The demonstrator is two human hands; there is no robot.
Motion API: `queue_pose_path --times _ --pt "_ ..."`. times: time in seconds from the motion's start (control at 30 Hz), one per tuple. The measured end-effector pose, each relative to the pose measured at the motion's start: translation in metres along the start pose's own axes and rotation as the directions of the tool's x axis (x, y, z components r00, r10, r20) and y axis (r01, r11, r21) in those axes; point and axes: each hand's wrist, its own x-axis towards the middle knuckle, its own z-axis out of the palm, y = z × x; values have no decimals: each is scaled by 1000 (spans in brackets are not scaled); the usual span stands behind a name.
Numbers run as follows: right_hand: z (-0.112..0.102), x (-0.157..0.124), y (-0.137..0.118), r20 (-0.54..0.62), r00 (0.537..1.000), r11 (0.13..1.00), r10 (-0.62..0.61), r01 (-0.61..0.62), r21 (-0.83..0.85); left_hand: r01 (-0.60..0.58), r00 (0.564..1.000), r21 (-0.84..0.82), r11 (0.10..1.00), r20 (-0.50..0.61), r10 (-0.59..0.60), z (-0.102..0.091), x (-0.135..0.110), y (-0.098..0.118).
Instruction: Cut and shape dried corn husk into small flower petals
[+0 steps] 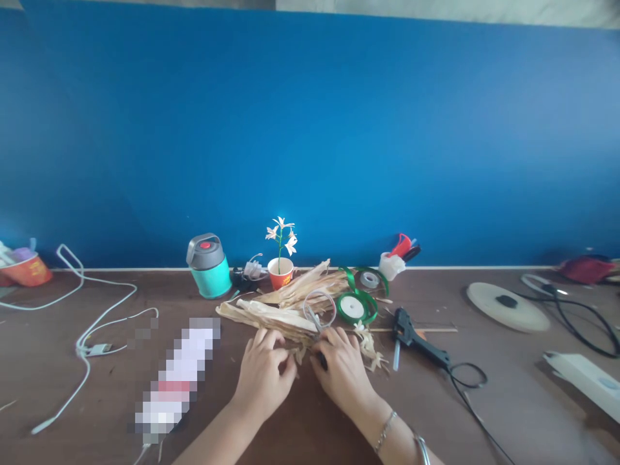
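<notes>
On the worktop [523,387], the husks [274,316] lie just beyond both hands, their long axis running sideways and slanting nearer toward the right. The left hand [264,371], half-curled, is nearest their middle, its hold unclear; the right hand [341,365], by their right end, closes round a mostly hidden dark object [322,361].

Legible text: none, viewed from where I stand in the room. Red paper cup [281,281] at the rear of the worktop [416,413]: yellow print, too small to read. Orange-red tub [29,274], far left: yellow print, unreadable. White box [581,384], right: pale blue mark, indistinct.
</notes>
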Motion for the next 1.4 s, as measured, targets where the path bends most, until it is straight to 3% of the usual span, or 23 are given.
queue_pose_path --times 0.2,0.6,1.17,1.27,1.4 --pt "1 0 0 2 999 998 -37 37 -47 28 1000 33 999 12 -28 1 0 1" --pt "0 0 -4 28 999 999 -44 43 11 -76 996 -26 997 41 77 9 3 -1" --pt "1 1 -5 8 1000 1000 19 -19 -8 -112 993 -54 992 18 113 9 3 9" --pt "1 0 -6 -19 999 1000 27 -27 2 -71 997 -159 985 -46 64 8 5 7" --pt "-3 0 -9 -59 998 988 19 -10 153 103 981 -489 866 -92 -169 6 8 1"
